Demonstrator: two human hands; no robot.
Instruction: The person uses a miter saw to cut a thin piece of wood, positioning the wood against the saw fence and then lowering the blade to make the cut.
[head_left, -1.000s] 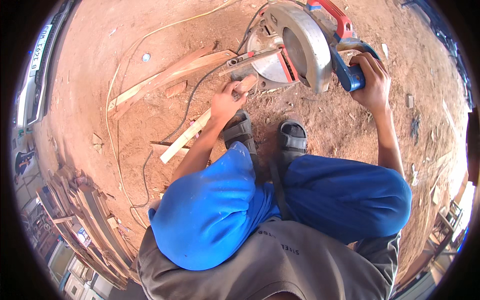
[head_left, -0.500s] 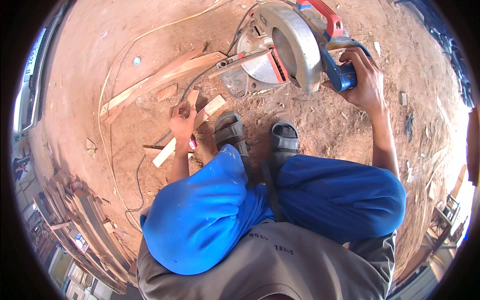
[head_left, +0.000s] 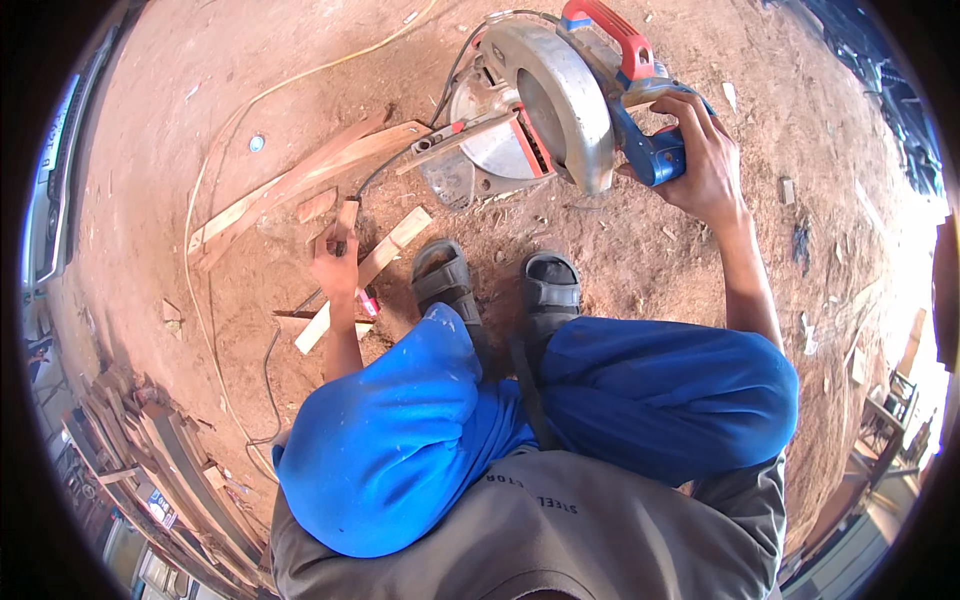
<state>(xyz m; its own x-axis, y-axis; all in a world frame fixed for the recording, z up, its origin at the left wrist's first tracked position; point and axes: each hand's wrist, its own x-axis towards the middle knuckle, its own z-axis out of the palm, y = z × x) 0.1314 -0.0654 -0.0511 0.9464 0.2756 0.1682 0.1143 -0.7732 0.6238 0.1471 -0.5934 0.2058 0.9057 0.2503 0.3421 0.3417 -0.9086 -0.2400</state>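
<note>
My right hand (head_left: 705,165) is wrapped round the blue handle of a miter saw (head_left: 565,105), which has a grey blade guard and a red carrying handle. Its round metal base rests on the dirt ground. Lower left, my left hand (head_left: 335,262) is closed, fingers curled, on a small wood offcut (head_left: 347,213) that juts out past the fingertips. Just beside that hand, a pale wood strip (head_left: 395,245) lies slantwise on the ground. Near my left wrist lies a small red object (head_left: 370,303), too small to name. A wood piece (head_left: 465,138) lies across the saw's base.
Long boards (head_left: 300,185) lie left of the saw, a short offcut (head_left: 318,205) near them. A yellow cord (head_left: 205,190) and a dark cable (head_left: 272,385) run over the ground. My sandalled feet (head_left: 445,275) stand before the saw. Stacked timber (head_left: 165,450) is at the lower left.
My left hand has moved slightly left with the wood offcut. My right hand stays on the saw's handle. The whole view has shifted a little.
</note>
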